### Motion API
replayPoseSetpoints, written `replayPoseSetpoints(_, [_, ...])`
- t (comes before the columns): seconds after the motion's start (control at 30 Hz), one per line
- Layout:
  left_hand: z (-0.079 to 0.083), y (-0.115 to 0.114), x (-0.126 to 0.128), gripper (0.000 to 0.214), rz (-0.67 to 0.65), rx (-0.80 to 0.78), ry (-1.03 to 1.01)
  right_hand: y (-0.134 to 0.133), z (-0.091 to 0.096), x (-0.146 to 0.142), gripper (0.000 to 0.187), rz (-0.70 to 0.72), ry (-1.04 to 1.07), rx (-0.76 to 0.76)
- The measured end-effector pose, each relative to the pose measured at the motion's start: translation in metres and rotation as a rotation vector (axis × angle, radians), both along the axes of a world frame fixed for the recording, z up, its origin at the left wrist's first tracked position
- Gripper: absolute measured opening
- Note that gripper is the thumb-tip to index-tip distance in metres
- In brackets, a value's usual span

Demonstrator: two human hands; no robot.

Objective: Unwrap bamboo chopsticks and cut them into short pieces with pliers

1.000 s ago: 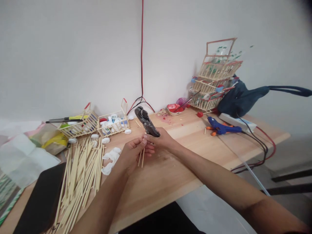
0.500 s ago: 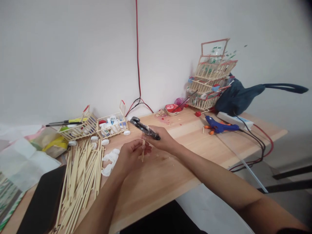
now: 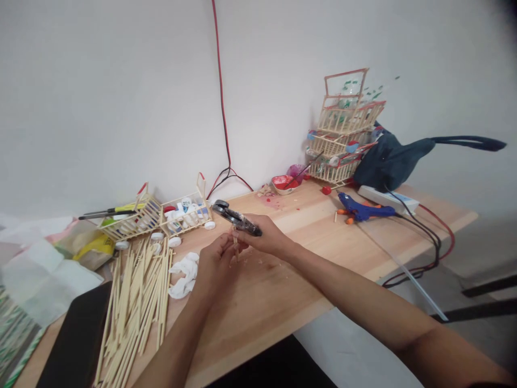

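Observation:
My left hand point(image 3: 216, 265) pinches a short thin wooden stick point(image 3: 235, 249) held upright just above the wooden table point(image 3: 307, 258). My right hand point(image 3: 264, 237) is wrapped round the handles of dark pliers point(image 3: 232, 214), whose head points left and away, right above the stick's top end. Both hands meet near the table's middle. A heap of long wooden sticks point(image 3: 135, 302) lies to the left of my left arm.
Two small stick baskets point(image 3: 161, 213) with bottle caps stand at the back left, a crumpled white tissue point(image 3: 183, 275) beside the heap. A blue glue gun point(image 3: 361, 210), a white power strip point(image 3: 385, 198), stacked stick baskets point(image 3: 343, 134), a dark bag point(image 3: 393, 159) and a red paint dish point(image 3: 285, 183) fill the right.
The pliers have tipped from pointing up to lying nearly level over the stick. The stick in my left hand now looks shorter. Both hands stay together.

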State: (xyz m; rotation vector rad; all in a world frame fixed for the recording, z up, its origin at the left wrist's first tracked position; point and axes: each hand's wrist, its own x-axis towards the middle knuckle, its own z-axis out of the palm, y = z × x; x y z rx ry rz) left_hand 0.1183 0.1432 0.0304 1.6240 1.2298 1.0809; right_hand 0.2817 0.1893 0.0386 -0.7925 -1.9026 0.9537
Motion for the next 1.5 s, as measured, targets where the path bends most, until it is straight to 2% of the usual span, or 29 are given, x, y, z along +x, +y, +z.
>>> replayPoseSetpoints(0.1, [0.000,0.001,-0.001,0.021,0.012,-0.060,-0.119,0.004,-0.004,-0.002,0.022,0.015,0.058,-0.098])
replayPoseSetpoints(0.2, [0.000,0.003,-0.002,0.029,0.002,-0.131,-0.264,0.008,-0.007,-0.001,0.031,-0.036,0.076,-0.104])
replayPoseSetpoints(0.3, [-0.001,0.005,-0.003,0.034,-0.004,-0.173,-0.311,0.010,-0.006,0.000,0.036,-0.030,0.097,-0.096])
replayPoseSetpoints(0.6, [0.000,0.003,-0.002,0.040,0.014,-0.212,-0.308,0.002,0.007,0.006,0.036,-0.006,0.061,-0.006])
replayPoseSetpoints(0.87, [0.001,0.003,-0.004,0.038,-0.009,-0.223,-0.306,0.004,0.005,0.006,0.035,-0.017,0.052,0.018])
replayPoseSetpoints(1.07, [0.009,-0.001,-0.007,0.039,-0.024,-0.235,-0.276,0.013,-0.001,0.008,0.036,-0.058,0.054,-0.058])
replayPoseSetpoints(1.2, [0.014,0.000,-0.010,0.043,-0.007,-0.214,-0.219,0.018,-0.001,0.013,0.045,0.009,-0.068,-0.174])
replayPoseSetpoints(1.33, [0.020,0.001,-0.015,0.043,0.010,-0.175,-0.182,0.019,0.005,0.023,0.060,0.098,-0.170,-0.264])
replayPoseSetpoints(1.5, [0.030,0.001,-0.026,0.043,0.011,-0.196,-0.157,0.014,0.018,0.034,0.072,0.148,-0.308,-0.286])
